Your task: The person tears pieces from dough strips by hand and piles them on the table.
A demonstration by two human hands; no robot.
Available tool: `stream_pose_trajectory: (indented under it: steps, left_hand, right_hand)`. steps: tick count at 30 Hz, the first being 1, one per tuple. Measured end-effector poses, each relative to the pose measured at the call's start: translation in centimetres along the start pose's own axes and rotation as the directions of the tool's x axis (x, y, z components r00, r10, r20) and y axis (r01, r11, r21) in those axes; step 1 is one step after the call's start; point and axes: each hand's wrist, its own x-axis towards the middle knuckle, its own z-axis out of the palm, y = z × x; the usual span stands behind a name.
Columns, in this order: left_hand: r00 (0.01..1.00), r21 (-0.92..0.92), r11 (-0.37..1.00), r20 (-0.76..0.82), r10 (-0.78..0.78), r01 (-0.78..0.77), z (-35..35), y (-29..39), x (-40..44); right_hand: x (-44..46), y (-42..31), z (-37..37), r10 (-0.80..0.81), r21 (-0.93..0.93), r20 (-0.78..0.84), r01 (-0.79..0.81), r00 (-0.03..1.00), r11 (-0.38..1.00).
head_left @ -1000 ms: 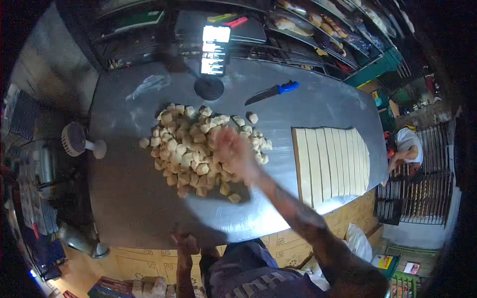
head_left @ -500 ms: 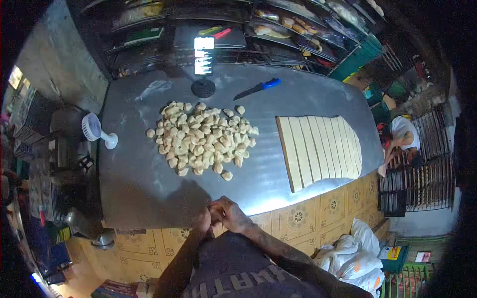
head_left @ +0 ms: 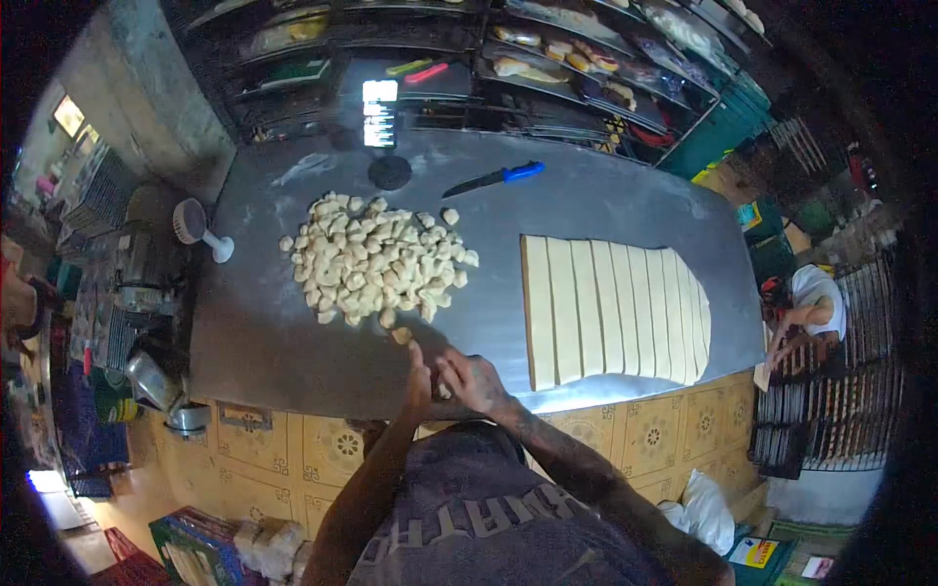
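My left hand (head_left: 420,379) and my right hand (head_left: 473,381) are close together over the table's near edge. A pale bit of dough (head_left: 445,392) shows between them, mostly hidden by the fingers. My left hand is seen edge-on, its thumb toward the pile, the other fingers curled around the dough. My right fingers are bent inward against the same dough. Just beyond my left thumb lies a single dough piece (head_left: 402,335), at the near edge of a large heap of small dough pieces (head_left: 366,259). A dough sheet cut into several long strips (head_left: 611,308) lies to the right.
Behind the heap stand a lit phone (head_left: 379,112) on a round stand and a blue-handled knife (head_left: 500,178). A small white fan (head_left: 203,230) is on the left side of the table (head_left: 293,381). Another person (head_left: 816,303) works beyond the right end, beside stacked racks.
My hands have moved slightly right and farther over the table, and apart from their clasp. A dough piece now lies just beyond my left thumb. The camera view has shifted.
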Motion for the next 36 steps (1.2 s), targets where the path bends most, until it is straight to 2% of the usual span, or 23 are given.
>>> stream_pose_trajectory:
  steps: [3,4,7,12,15,16,19,20,21,22,23,24,25,26,27,28,30,31,32,34,35,36]
  left_hand:
    - [0.993,0.055,0.998,-0.112,0.022,-0.016,1.9,-0.9,1.9]
    - [0.988,0.076,0.997,-0.149,0.03,-0.019,2.1,-1.2,2.4]
    - [0.969,0.155,0.987,-0.235,0.073,-0.037,1.6,-0.7,3.8]
    - [0.982,0.212,0.977,-0.182,0.051,-0.012,-1.6,2.8,2.4]
    - [0.964,0.508,0.827,0.033,0.262,-0.242,-5.1,2.1,1.3]
    - [0.94,0.581,0.745,0.118,0.32,-0.327,-6.0,1.8,1.2]
    - [0.828,0.724,0.423,0.386,0.406,-0.545,-8.9,2.0,0.7]
    - [0.826,0.723,0.423,0.381,0.416,-0.546,-9.5,2.7,1.0]
    - [0.91,0.631,0.657,0.265,0.319,-0.414,-10.4,3.1,1.0]
    - [0.966,0.49,0.834,0.173,0.193,-0.254,-10.7,4.0,1.1]
    - [0.993,0.308,0.948,0.107,0.056,-0.087,-10.2,5.0,1.6]
    - [0.993,0.298,0.95,0.104,0.063,-0.091,-8.4,5.5,1.1]
    - [0.994,0.234,0.966,0.035,0.107,-0.112,-6.3,5.3,0.1]
    - [0.988,0.182,0.974,-0.039,0.147,-0.138,-4.2,5.5,-1.1]
    - [0.975,0.133,0.975,-0.113,0.193,-0.178,-2.9,5.8,-1.4]
    - [0.971,0.134,0.973,-0.125,0.204,-0.187,-3.4,4.6,-0.3]
    - [0.993,0.121,0.992,0.107,-0.05,0.037,-7.0,-1.7,3.3]
    - [0.958,0.13,0.98,0.223,-0.177,0.151,-7.6,-4.0,3.9]
    - [0.96,0.125,0.98,0.214,-0.179,0.154,-6.3,-4.4,3.0]
    - [0.999,0.392,0.92,0.03,-0.027,0.013,-3.6,-5.2,0.9]
    - [0.997,0.527,0.849,-0.042,0.063,-0.031,-2.8,-5.6,0.0]
    - [0.997,0.53,0.848,-0.048,0.055,-0.021,-3.7,-7.4,0.4]
  right_hand:
    - [0.7,2.4,0.6,-0.14,-0.303,0.119,0.171,0.983,0.938]
    - [1.1,1.7,0.3,-0.142,-0.301,0.12,0.172,0.983,0.938]
    - [4.0,-0.2,-0.2,0.106,-0.052,-0.079,-0.11,0.991,0.993]
    - [6.8,-0.4,3.6,0.025,-0.062,-0.231,-0.041,0.973,0.997]
    - [8.8,-0.3,5.7,-0.041,-0.259,-0.316,-0.045,0.948,0.965]
    - [9.6,0.1,5.2,-0.046,-0.266,-0.318,-0.043,0.947,0.963]
    - [10.7,-0.4,1.8,-0.376,-0.064,-0.32,0.376,0.87,0.924]
    - [10.8,-1.2,1.6,-0.385,-0.068,-0.314,0.384,0.868,0.921]
    - [9.5,-1.9,2.2,-0.374,-0.116,-0.358,0.356,0.856,0.927]
    - [8.2,-3.2,2.3,-0.37,-0.167,-0.405,0.331,0.836,0.929]
    - [7.5,-4.2,1.9,-0.381,-0.222,-0.448,0.313,0.809,0.924]
    - [6.1,-4.8,1.3,-0.39,-0.227,-0.439,0.32,0.81,0.92]
    - [4.2,-5.5,1.0,-0.261,-0.037,-0.158,0.258,0.952,0.965]
    - [2.8,-5.6,1.0,-0.153,0.128,0.158,0.133,0.976,0.983]
    - [2.5,-4.8,1.0,-0.165,0.135,0.159,0.144,0.973,0.98]
    - [2.5,-3.7,0.7,-0.155,0.135,0.094,0.141,0.984,0.981]
    - [1.6,-1.2,0.5,-0.111,0.143,-0.034,0.114,0.993,0.983]
    - [1.0,-0.3,0.4,-0.112,0.15,-0.024,0.114,0.993,0.982]
    - [0.6,0.3,0.3,-0.065,0.196,0.001,0.064,0.998,0.978]
    - [0.2,1.1,0.1,0.027,0.286,0.054,-0.041,0.998,0.957]
    - [0.2,1.4,0.0,0.029,0.294,0.06,-0.045,0.998,0.955]
    - [0.3,1.7,0.0,0.049,0.186,0.098,-0.066,0.994,0.98]
